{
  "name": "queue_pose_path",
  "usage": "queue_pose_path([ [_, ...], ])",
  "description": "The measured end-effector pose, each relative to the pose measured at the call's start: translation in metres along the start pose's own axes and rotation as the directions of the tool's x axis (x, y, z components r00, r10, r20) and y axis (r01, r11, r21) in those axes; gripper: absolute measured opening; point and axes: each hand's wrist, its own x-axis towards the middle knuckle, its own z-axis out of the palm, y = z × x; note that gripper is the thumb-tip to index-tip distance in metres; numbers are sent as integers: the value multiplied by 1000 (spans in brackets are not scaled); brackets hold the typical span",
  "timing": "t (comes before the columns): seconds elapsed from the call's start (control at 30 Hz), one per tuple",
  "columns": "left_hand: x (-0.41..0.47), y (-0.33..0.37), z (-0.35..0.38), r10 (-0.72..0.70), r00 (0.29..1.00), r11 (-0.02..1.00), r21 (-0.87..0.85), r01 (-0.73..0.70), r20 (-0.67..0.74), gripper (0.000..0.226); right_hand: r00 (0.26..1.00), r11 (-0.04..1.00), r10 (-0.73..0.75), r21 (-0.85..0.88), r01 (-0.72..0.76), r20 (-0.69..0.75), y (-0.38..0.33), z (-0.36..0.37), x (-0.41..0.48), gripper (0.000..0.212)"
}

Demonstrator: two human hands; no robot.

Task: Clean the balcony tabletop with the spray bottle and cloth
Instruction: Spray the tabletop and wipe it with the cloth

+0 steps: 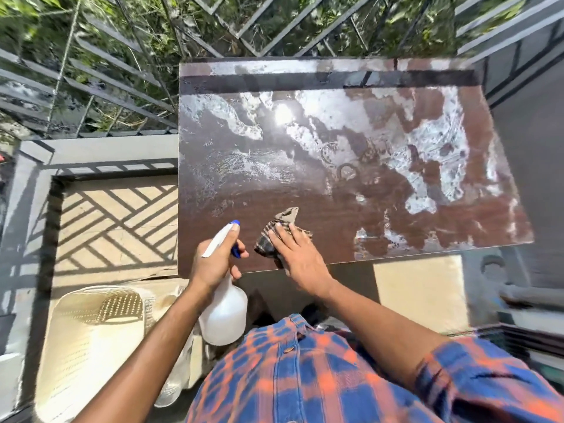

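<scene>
The dark brown tabletop (305,193) fills the middle of the view, streaked with white dusty patches on its far and right parts and wet-looking near its front left. My left hand (213,264) grips a white spray bottle (224,312) with a blue nozzle tip, held at the table's near-left edge and aimed over the top. My right hand (299,257) lies flat on a checked cloth (274,236), pressing it against the tabletop near the front edge. Part of the cloth is hidden under my palm.
A grey metal railing (106,87) with slanted bars runs behind and left of the table, with greenery beyond. A cream plastic chair (91,331) stands at lower left. Tiled floor (122,221) lies left of the table. A grey wall (531,148) is on the right.
</scene>
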Motion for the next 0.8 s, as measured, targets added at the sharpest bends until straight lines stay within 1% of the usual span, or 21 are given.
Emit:
queue_pose_path([
  [0.03,0,1,2,3,1000,1000,-4,-3,6,50,999,999,-38,-11,38,23,6,0,-12,90],
  [0.07,1,2,4,4,1000,1000,-9,-4,13,49,998,999,-48,-21,49,40,18,-2,-25,89],
  [0.1,1,4,5,5,1000,1000,-15,-4,24,49,999,999,-28,-22,29,41,34,-3,-36,84],
  [0.13,1,6,7,5,999,1000,-22,-4,39,51,999,1000,25,-18,-24,24,53,-6,-46,76],
  [0.2,2,8,9,8,999,999,-39,-6,49,51,980,981,196,11,-196,-44,89,-19,-56,62],
  [0.27,3,7,10,13,999,998,-57,-12,31,48,935,939,343,58,-339,-89,113,-34,-46,58],
  [0.37,6,8,10,12,1000,997,-70,-11,15,42,886,894,448,71,-442,-124,106,-43,0,61],
  [0.47,7,12,11,3,1000,997,-72,-2,22,40,832,838,543,121,-532,-110,62,-42,49,62],
  [0.5,6,13,11,4,1000,998,-67,-3,17,43,840,844,534,118,-523,-94,45,-38,59,64],
  [0.53,6,14,10,6,1000,998,-67,-6,9,45,872,873,484,107,-475,-78,28,-32,63,66],
  [0.6,7,15,9,11,1000,997,-73,-11,-11,45,950,948,311,90,-307,-35,2,-19,54,70],
  [0.63,8,17,8,13,1000,997,-74,-14,-19,45,975,972,224,77,-222,-13,-4,-14,43,69],
  [0.7,11,21,4,12,1000,997,-70,-14,-23,45,993,993,114,31,-114,-4,6,-10,18,63],
  [0.73,12,24,2,12,1000,997,-70,-14,-20,45,994,994,106,10,-106,-17,17,-10,9,59],
  [0.8,14,27,-2,17,1000,997,-75,-18,-19,44,981,982,185,-10,-186,-64,46,-16,-3,56],
])
